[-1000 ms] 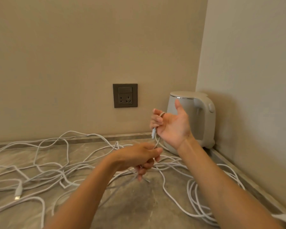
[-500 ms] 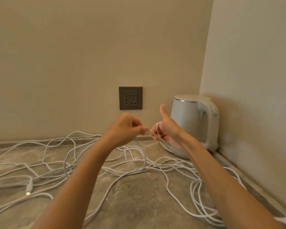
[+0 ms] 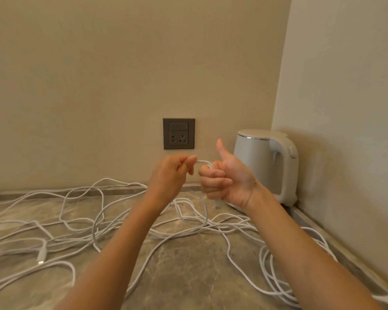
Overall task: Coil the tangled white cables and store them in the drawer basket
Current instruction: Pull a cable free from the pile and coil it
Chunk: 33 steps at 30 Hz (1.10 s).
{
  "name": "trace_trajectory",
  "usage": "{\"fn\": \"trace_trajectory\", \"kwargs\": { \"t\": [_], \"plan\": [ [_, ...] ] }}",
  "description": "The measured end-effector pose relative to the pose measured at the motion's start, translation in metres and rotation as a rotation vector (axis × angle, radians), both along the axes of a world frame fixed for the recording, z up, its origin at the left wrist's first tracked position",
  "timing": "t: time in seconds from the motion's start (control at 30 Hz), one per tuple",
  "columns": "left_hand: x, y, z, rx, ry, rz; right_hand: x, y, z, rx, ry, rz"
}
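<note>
Tangled white cables (image 3: pixel 112 222) sprawl across the stone counter (image 3: pixel 188 271), with a connector end (image 3: pixel 41 256) lying at the left. My right hand (image 3: pixel 227 179) is raised in front of the wall, fingers curled round one white cable, thumb pointing up; the cable's plug end hangs below the fist. My left hand (image 3: pixel 173 173) pinches the same cable just to the left, and a short arc of cable (image 3: pixel 203 162) bridges the two hands. No drawer basket is in view.
A white electric kettle (image 3: pixel 267 164) stands in the back right corner, close behind my right hand. A dark wall socket (image 3: pixel 178 133) is above the hands. Walls close off the back and right. More cable loops (image 3: pixel 271 271) lie at the right, near the wall.
My left hand rose from the counter to meet my right hand and took hold of the cable. My right hand's fingers closed over the cable, and the hands now sit close together.
</note>
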<state>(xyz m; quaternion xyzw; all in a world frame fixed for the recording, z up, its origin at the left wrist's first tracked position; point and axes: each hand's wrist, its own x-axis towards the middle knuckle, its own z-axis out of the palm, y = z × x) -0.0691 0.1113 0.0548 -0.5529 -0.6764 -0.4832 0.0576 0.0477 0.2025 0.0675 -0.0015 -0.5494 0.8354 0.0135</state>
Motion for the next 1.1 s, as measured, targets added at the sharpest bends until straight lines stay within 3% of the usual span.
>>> {"fn": "trace_trajectory", "kwargs": {
  "t": [0.1, 0.2, 0.37, 0.5, 0.7, 0.9, 1.1],
  "plan": [
    [0.004, 0.005, -0.010, -0.167, -0.123, -0.102, 0.002, 0.004, 0.002, -0.261, 0.137, -0.014],
    [0.018, 0.010, -0.021, -0.355, -0.074, -0.159, 0.005, 0.005, 0.003, -0.466, 0.247, -0.179],
    [0.037, 0.011, -0.021, -0.626, -0.084, -0.241, 0.006, 0.010, 0.000, -0.562, 0.331, -0.479],
    [0.039, 0.003, -0.013, -0.740, -0.070, -0.300, 0.003, 0.010, 0.000, -0.415, 0.273, -0.687],
    [0.036, -0.008, 0.003, -0.741, -0.036, -0.331, -0.005, 0.012, -0.008, 0.096, 0.119, -0.922],
    [0.025, -0.010, 0.012, -0.495, 0.005, -0.255, -0.006, 0.005, -0.015, 0.577, -0.086, -0.815],
    [0.014, -0.006, 0.009, -0.136, 0.020, -0.095, -0.009, 0.000, -0.014, 0.724, -0.220, -0.565]
  ]
}}
